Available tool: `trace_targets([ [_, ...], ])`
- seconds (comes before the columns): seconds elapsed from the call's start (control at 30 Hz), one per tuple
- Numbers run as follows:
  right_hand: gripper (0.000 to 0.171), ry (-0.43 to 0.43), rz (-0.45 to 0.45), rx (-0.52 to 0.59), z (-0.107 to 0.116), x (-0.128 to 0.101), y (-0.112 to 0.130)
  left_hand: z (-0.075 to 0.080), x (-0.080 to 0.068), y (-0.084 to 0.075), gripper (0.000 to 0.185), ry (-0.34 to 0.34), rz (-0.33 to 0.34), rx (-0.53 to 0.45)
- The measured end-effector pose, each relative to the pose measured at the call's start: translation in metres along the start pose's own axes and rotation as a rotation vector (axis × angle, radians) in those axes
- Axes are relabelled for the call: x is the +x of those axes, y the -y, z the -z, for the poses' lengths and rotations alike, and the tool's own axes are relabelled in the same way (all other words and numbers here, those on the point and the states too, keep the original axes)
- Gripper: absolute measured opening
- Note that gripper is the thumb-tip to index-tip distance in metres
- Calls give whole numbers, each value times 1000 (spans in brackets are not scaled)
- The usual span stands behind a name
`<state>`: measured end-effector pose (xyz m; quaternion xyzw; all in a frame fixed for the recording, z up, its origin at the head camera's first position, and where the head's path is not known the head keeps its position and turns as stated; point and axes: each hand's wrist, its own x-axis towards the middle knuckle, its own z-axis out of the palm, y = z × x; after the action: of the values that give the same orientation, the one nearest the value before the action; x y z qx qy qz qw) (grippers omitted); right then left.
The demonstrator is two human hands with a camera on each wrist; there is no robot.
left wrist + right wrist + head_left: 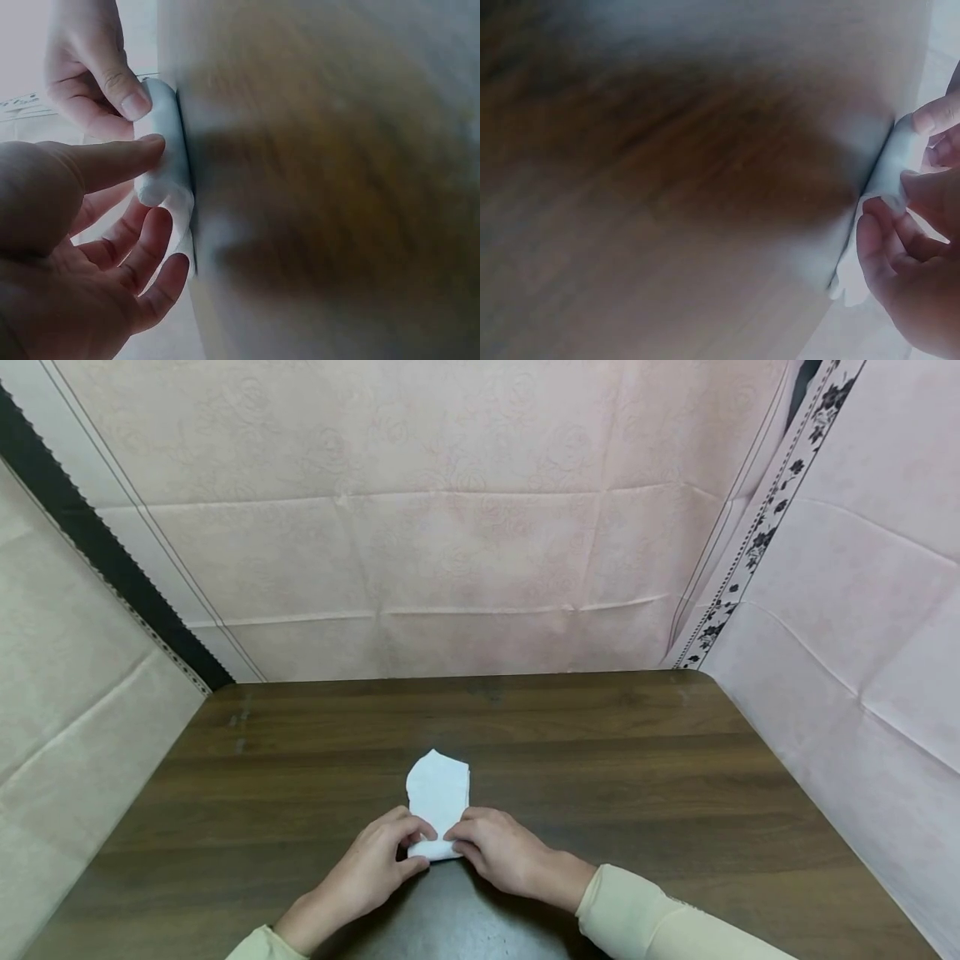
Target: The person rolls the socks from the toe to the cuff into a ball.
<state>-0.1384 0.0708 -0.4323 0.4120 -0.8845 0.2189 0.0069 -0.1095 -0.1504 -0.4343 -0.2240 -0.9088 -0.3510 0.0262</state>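
While creased pale cloths (465, 560) back wooden table (615, 760), left hand (377, 864), right hand (504, 852) pinch part-rolled white sheet (437, 789).

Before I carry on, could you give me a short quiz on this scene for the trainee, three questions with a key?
1. Which end of the white sheet is rolled up?
A) the end farther from the person
B) the end nearer the person
C) neither end

2. True or false: only the left hand touches the roll.

3. Fill in: the sheet lies on a brown wooden ____.

Key:
1. B
2. False; the right hand touches it too.
3. table
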Motion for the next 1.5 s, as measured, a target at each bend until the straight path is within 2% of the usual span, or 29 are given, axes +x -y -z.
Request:
trace_targets([
  [0.27, 15, 29, -19, -16, 1, 1, 2, 2, 1, 2, 17, 9, -35, -7],
  [0.57, 16, 17, -41, -39, 1, -2, 3, 3, 2, 3, 12, 48, -13, -3],
  [0.83, 27, -35, -27, -44, 1, -5, 3, 4, 4, 4, 8, 66, 5, -8],
  [1.1, 20, -28, -9, -50, 0, -4, 3, 5, 5, 3, 8, 87, 34, -9],
  [1.3, 16, -8, 7, -54, -1, -4, 1, 4, 4, 1, 15, 34, 45, -15],
  [1.5, 14, -17, 28, -45, -1, -3, 0, 1, 3, 1, 28, -7, -15, -20],
])
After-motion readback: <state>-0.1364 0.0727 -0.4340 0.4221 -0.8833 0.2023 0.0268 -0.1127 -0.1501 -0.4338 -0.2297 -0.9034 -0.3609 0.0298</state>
